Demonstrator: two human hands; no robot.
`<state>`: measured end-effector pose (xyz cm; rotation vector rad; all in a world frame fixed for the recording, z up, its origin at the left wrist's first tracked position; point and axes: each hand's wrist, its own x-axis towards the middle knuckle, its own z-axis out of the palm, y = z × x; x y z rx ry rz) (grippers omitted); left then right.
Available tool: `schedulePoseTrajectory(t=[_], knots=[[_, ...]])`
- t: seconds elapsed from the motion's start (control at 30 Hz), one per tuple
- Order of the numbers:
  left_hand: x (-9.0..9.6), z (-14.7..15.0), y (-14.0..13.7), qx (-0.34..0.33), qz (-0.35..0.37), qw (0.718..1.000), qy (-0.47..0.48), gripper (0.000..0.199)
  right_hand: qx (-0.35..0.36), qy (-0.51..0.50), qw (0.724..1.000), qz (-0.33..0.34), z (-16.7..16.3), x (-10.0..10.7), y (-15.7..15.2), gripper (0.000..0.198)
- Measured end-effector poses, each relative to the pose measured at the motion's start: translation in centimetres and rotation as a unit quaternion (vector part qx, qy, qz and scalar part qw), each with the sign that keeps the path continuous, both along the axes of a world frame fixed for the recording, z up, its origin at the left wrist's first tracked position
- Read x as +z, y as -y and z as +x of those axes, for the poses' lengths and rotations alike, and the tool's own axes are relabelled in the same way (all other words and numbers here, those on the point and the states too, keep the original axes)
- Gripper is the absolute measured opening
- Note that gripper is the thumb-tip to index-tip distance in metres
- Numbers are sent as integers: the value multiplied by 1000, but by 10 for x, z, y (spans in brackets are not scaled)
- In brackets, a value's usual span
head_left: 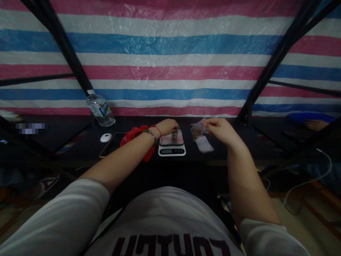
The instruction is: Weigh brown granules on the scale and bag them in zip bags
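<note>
A digital kitchen scale point(172, 150) with a white body and a metal plate lies in front of me. On its plate stands a small shiny metal cylinder point(174, 135). My left hand point(167, 127) reaches over the plate, fingers closed at the cylinder's top. To the right, my right hand point(218, 128) pinches the edge of a small clear plastic bag point(197, 132) with small brown pieces inside. Under that bag lies a whitish slip or packet point(204, 144). The scale's display digits are too small to read.
Left of the scale are a red plastic bag point(136, 133), partly behind my forearm, a phone point(113, 145), a white mouse point(106, 137) and a clear plastic bottle point(100, 108). Black metal frame bars point(257, 80) and a striped sheet point(165, 73) bound the black table. Another person's hand point(315, 124) shows at right.
</note>
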<state>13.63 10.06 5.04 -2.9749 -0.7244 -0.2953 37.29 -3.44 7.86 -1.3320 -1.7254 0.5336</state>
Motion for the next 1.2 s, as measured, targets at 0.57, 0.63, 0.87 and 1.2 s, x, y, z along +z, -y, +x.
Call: schedulePoseTrajectory(t=[0.57,0.63,0.87,1.2], knots=[[3,-3,3,13,-8,999,-29,28,-1,-1,1000,-16,0,1,1,24],[4,-4,1,14,-7,999,-27,28,-2,-5,1000,-19,0,1,2,23],[7,-8,-5,33,2,999,-10,21,-3,-10,1000,-23,-1,0,2,23],[20,-59,8,92,-32,995,-9,29,-9,-15,999,-29,0,1,4,22]])
